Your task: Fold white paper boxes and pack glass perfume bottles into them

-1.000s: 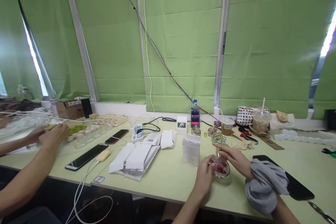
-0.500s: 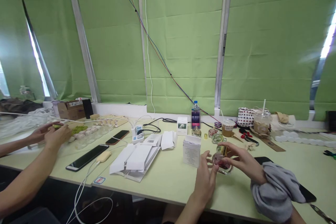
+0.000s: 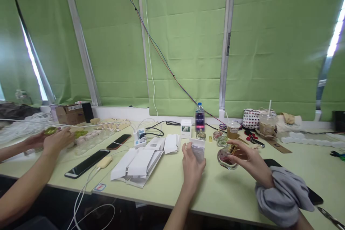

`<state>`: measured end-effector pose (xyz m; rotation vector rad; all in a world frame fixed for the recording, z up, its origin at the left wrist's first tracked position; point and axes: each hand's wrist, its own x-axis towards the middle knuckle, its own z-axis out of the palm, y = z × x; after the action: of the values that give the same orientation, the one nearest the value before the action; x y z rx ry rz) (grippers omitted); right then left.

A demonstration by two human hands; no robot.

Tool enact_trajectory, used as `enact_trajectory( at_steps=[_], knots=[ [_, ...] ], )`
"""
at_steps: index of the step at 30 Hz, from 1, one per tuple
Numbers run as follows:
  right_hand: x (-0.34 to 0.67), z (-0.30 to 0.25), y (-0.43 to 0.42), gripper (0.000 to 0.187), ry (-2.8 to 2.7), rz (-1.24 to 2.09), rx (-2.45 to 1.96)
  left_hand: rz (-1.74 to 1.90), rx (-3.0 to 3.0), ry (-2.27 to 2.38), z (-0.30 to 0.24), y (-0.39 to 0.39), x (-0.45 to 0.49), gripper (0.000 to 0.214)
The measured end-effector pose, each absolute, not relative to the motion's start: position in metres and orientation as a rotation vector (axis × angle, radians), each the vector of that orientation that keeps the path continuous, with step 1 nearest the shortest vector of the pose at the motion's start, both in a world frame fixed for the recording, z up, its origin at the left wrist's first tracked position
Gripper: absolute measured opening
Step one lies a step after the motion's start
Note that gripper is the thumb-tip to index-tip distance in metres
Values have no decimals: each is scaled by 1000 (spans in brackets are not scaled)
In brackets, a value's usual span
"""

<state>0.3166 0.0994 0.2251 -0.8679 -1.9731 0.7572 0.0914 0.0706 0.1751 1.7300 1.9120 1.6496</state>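
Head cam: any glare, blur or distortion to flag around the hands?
Head view: daylight blows out at the blind gaps; wide-angle lens bows the window frames. Left hand on the white box and right hand holding the glass bottle look slightly soft; bottle label is pixelated.

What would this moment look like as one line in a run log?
left hand: grips small white box | right hand: holds glass bottle above table | co-worker's hands: far left
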Motion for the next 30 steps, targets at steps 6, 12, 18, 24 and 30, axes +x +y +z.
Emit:
enact_trajectory(
  at_steps=[6,12,18,24,30],
  knots=[
    [318,229,96,47,-1856,762,-843,1726,1810,1803,165,63,89,70],
    [302,239,73,46,-1625,738,-755,1726,2082,1744,146,43,110,56],
    [283,238,52,39,-1711,735,-659,1807,2245,1641,135,33,133,67],
    [274,232,58,33,-1784,599,-726,1877,2151,1601,130,32,130,60],
    [277,229,63,28,-1882,304,-754,1835,1982,1656,129,32,128,81]
  ],
)
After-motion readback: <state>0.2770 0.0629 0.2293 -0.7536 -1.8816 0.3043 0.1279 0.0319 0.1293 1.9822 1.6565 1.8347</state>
